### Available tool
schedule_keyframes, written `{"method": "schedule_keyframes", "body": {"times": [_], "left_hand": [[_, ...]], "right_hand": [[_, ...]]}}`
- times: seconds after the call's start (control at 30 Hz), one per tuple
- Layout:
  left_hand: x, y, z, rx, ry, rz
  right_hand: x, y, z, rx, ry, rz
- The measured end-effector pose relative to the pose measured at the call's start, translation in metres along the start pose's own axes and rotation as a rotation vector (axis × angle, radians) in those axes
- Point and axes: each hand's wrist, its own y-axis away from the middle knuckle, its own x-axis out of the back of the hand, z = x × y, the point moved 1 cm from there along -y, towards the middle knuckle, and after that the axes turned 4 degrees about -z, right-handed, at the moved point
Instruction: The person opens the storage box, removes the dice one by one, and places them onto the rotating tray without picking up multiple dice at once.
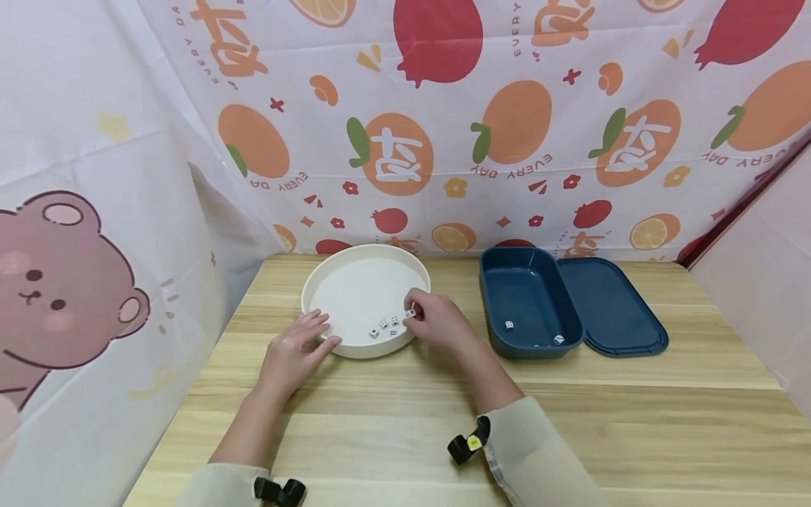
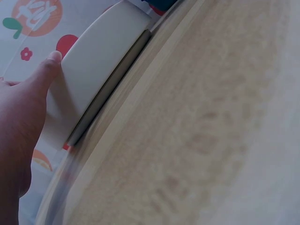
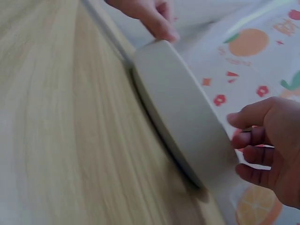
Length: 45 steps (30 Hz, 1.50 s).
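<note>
A round cream tray (image 1: 361,282) lies on the wooden table, with several small white dice (image 1: 383,324) grouped near its front right rim. My left hand (image 1: 294,355) rests on the tray's front left rim, fingers spread and thumb lying along the edge. Over the right side of the rim, my right hand (image 1: 440,322) pinches one die (image 1: 410,313) between thumb and fingertips. In the right wrist view the curled fingers (image 3: 255,140) show just above the rim, but the die is hidden there. The left thumb (image 2: 49,65) touches the rim in the left wrist view.
To the right stands a deep dark blue box (image 1: 532,271) with a few dice on its floor, such as one white die (image 1: 510,325). Its flat blue lid (image 1: 611,306) lies beside it. A fruit-print cloth (image 1: 443,176) hangs behind the table (image 1: 393,429).
</note>
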Motion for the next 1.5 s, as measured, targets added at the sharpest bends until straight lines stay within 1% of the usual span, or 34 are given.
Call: {"method": "schedule_keyframes", "body": {"times": [0.13,0.27,0.4,0.5,0.6,0.83,1.0,1.13,1.27,1.37,1.5], "left_hand": [[0.001,0.001,0.0,-0.008,-0.002,0.006],[0.001,0.003,0.0,-0.014,0.008,0.013],[-0.001,0.003,-0.002,-0.02,0.017,0.019],[-0.002,0.004,-0.002,-0.025,0.018,0.022],[-0.003,0.005,-0.002,-0.032,0.019,0.029],[-0.003,0.005,-0.001,-0.031,0.01,0.031],[-0.005,0.007,-0.002,-0.045,0.01,0.042],[-0.005,0.006,-0.002,-0.065,0.012,0.053],[-0.003,0.004,-0.002,-0.061,0.015,0.05],[-0.002,0.003,-0.002,-0.052,0.016,0.045],[-0.003,0.002,-0.003,-0.058,0.013,0.046]], "right_hand": [[-0.011,-0.011,-0.009,0.066,0.057,0.033],[-0.021,-0.02,-0.014,0.102,0.112,0.065],[-0.032,-0.026,-0.016,0.127,0.108,0.062],[-0.039,-0.028,-0.015,0.13,0.107,0.044],[-0.045,-0.03,-0.015,0.128,0.13,0.026],[-0.049,-0.034,-0.022,0.112,0.144,-0.011],[-0.054,-0.037,-0.026,0.111,0.187,-0.013],[-0.059,-0.038,-0.026,0.081,0.215,0.004],[-0.062,-0.04,-0.025,0.027,0.218,0.015],[-0.062,-0.042,-0.027,-0.017,0.224,-0.008],[-0.06,-0.044,-0.029,-0.087,0.227,-0.047]]}}
